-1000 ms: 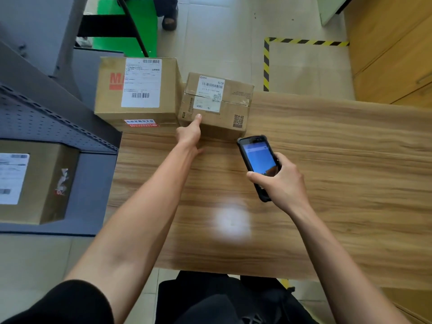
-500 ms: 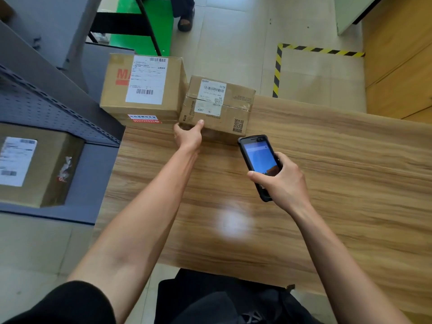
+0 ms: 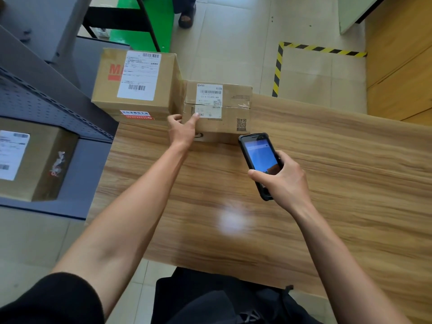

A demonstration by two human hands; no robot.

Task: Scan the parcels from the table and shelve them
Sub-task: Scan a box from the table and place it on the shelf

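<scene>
Left hand (image 3: 181, 130) at the near left corner of the small parcel (image 3: 224, 113), thumb laid up onto its top over the lower white label, fingers wrapped round the left side (fingertips tucked into the gap against the neighbouring box). Small parcel at the far edge of the wooden table (image 3: 327, 183), touching the large parcel (image 3: 135, 83) just left of those fingers. Right hand (image 3: 284, 181) curled round a black handheld scanner (image 3: 259, 160), thumb across its lower face, screen lit blue, top end pointing at the small parcel's near right corner, just short of it. Well left of the left hand, a grey shelf unit (image 3: 70, 108) with another labelled parcel (image 3: 28, 160) inside.
</scene>
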